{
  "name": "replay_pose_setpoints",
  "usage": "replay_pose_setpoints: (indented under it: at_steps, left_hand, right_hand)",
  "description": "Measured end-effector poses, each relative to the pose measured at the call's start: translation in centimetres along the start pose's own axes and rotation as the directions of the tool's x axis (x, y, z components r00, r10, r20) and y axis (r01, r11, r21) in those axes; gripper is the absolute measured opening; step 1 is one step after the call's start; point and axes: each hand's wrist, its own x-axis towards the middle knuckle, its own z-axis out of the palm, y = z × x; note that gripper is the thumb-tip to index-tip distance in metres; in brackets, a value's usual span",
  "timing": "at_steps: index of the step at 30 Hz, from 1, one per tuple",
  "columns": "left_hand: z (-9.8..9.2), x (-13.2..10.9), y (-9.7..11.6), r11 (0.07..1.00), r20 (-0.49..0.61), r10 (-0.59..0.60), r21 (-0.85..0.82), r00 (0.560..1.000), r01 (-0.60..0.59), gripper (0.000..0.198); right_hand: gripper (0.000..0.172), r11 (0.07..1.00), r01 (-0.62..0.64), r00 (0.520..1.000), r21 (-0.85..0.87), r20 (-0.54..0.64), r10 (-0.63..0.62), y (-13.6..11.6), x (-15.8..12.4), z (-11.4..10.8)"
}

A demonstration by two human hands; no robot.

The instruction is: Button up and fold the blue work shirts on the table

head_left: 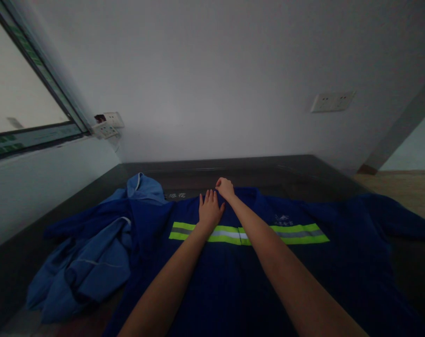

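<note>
A dark blue work jacket (212, 276) lies spread out, front side up, with its sleeves reaching to both sides. Across its chest runs a yellow-green and silver reflective strip (298, 234), and a small white print sits above it on the right. My left hand (210, 211) rests flat on the jacket's upper chest, fingers stretched out toward the collar edge. Close beside it, my right hand (225, 188) is closed in a pinch at the left end of the collar (249, 193). Whatever lies between those fingertips is too small to make out.
Lighter blue garments (93, 267) lie crumpled on the left, partly under the jacket's sleeve. The dark tabletop (198, 166) meets a pale wall (215, 93) at the back. Wall sockets (333, 101) are on the right, with more in the left corner by a window (26, 84).
</note>
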Motion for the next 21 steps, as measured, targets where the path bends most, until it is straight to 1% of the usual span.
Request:
replay_pose_setpoints:
  at_steps: [2,4,6,9,11,13,16,19,21]
  left_hand:
    - [0.0,0.0,0.2,0.998,-0.015,0.057,0.011,0.998,-0.057,0.055]
    - [0.1,0.2,0.2,0.995,0.023,0.104,-0.001,0.994,-0.104,0.053]
    - [0.3,0.3,0.1,0.993,0.074,0.119,-0.025,0.990,-0.117,0.053]
    - [0.3,0.4,-0.1,0.995,0.116,0.099,-0.041,0.988,-0.095,0.056]
    - [0.2,0.4,-0.1,0.996,0.131,0.083,-0.040,0.988,-0.079,0.056]
    - [0.1,0.4,-0.1,0.997,0.147,0.068,-0.039,0.987,-0.063,0.058]
    - [0.1,0.5,-0.1,0.998,0.158,0.044,-0.042,0.986,-0.037,0.060]
    - [0.3,0.7,-0.3,0.998,0.150,0.030,-0.055,0.988,-0.022,0.063]
    - [0.3,0.9,-0.5,0.998,0.155,0.024,-0.068,0.988,-0.013,0.064]
  right_hand:
    - [0.007,0.999,0.025,1.000,-0.024,0.016,-0.025,0.0,0.2,-0.2]
    - [0.007,0.998,0.053,0.998,-0.043,0.033,-0.052,0.0,0.3,-0.3]
    - [0.008,0.995,0.078,0.996,-0.059,0.047,-0.075,0.0,0.3,-0.4]
    - [0.011,0.992,0.098,0.994,-0.079,0.053,-0.094,-0.1,-0.2,-0.4]
    - [0.009,0.991,0.097,0.995,-0.093,0.045,-0.093,-0.1,-0.6,-0.3]
    - [0.007,0.991,0.077,0.997,-0.107,0.029,-0.074,0.0,-1.0,-0.2]
    - [0.011,0.993,0.032,0.999,-0.115,0.003,-0.032,-0.1,-1.2,0.0]
    - [0.015,0.996,0.009,1.000,-0.089,-0.014,-0.010,-0.4,-1.1,-0.1]
    - [0.018,0.998,0.022,1.000,-0.052,-0.021,-0.023,-0.6,-0.9,-0.7]
